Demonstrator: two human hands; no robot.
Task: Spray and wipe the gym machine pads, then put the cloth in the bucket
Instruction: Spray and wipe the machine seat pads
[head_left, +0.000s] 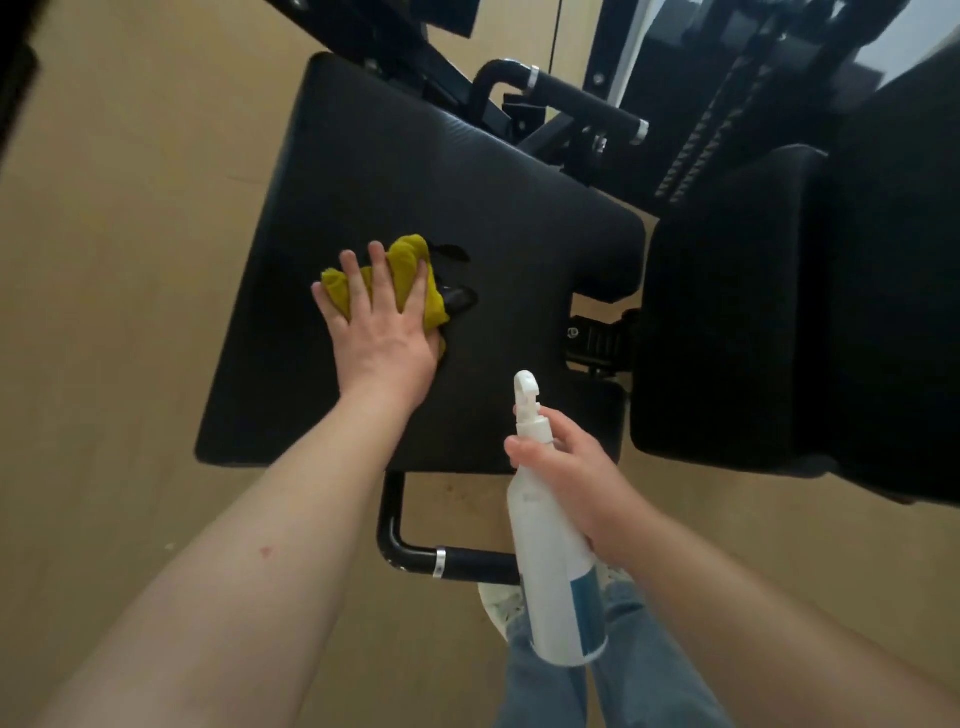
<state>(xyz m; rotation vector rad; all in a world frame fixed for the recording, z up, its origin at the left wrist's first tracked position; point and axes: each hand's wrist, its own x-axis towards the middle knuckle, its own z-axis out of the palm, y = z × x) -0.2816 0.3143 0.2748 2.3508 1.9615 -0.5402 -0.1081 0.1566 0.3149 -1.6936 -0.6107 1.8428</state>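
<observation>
You are in the wiping step, with a good part of the job left. The big black seat pad fills the middle of the scene. The second pad stands to its right, and nothing shows whether it has been cleaned. Your right hand has its fingers curled round the neck of the spray bottle, held near you off the pad's near right corner. Your left hand lies flat with straight, spread fingers, pressing the yellow cloth onto the middle of the seat pad. Two shiny patches just right of the cloth look like unwiped spray. The bucket is out of view, so dropping the cloth in is not yet done.
</observation>
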